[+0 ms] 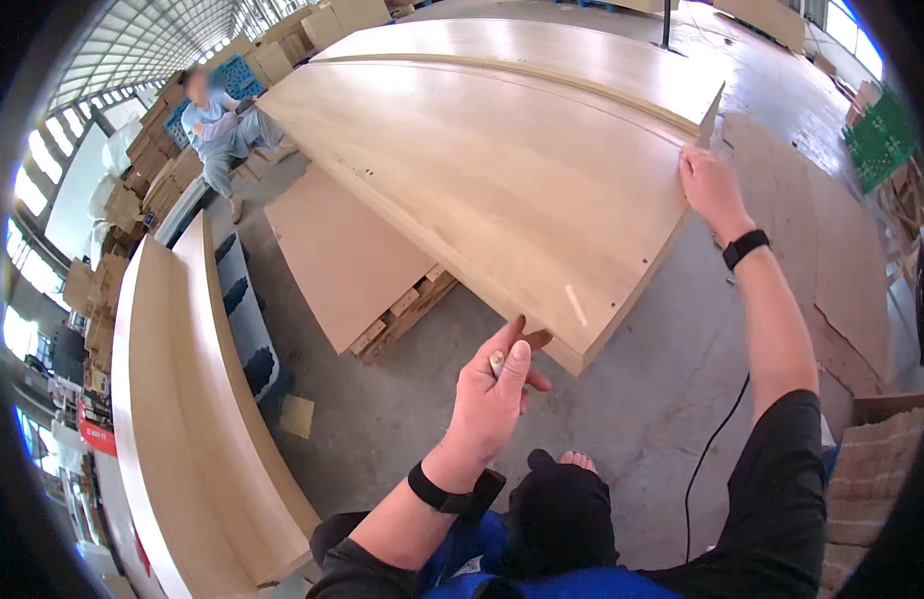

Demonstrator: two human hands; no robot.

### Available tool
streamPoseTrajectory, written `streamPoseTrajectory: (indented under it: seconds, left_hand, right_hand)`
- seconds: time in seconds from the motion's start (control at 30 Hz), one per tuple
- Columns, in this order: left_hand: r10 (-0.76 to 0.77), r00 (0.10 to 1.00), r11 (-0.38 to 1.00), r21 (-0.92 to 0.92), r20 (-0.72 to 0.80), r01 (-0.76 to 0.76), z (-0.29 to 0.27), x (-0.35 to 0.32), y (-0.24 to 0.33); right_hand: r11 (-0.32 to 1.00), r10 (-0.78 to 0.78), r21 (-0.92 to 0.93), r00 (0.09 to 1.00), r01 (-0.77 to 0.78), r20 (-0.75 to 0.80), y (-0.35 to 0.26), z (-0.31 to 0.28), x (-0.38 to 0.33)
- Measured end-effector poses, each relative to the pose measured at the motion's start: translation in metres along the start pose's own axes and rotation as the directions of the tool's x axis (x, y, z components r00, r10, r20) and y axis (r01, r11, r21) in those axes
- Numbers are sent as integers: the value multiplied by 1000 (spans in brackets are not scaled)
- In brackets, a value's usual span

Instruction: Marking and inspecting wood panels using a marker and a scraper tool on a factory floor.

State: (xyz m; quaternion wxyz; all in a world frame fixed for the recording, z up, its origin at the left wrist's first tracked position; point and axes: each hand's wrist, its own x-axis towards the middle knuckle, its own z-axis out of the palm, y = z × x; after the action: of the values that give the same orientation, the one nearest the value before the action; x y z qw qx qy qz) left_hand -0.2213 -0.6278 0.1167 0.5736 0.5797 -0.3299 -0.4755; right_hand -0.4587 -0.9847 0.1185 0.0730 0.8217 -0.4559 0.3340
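A long pale wood-grain panel (502,170), with several small holes near its edges, lies in front of me. My left hand (492,394) is at its near corner, fingers partly curled round a small pale cylindrical stick (497,362). Only the stick's rounded end shows, so I cannot tell its kind. The fingertips reach the panel's front edge; whether they touch it is unclear. My right hand (711,188) has its fingers bent over the panel's right edge, toward the far corner. A short whitish strip (577,304) shows on the top face near the left hand.
Another pale panel (542,50) lies behind. A brown sheet on a wooden pallet (352,260) is beneath, at left. Long curved-looking boards (182,419) stand at far left. A seated person (222,130) is beyond. A black cable (716,449) and cardboard (791,240) lie at right.
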Motion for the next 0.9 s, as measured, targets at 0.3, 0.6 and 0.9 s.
streamPoseTrajectory:
  seconds: [0.3,0.6,0.9]
  left_hand:
    - [-167,986,972,-164,10,167,14,-23,10]
    - [-315,944,841,-430,101,327,-3,-85,13]
    - [-369,841,711,-462,397,530,48,-100,7]
  right_hand:
    - [988,4,153,988,20,-156,-44,-36,-54]
    - [351,-282,931,937,-100,207,-171,-129,-227]
    - [281,-264,941,958,187,-111,-232,-134,-242]
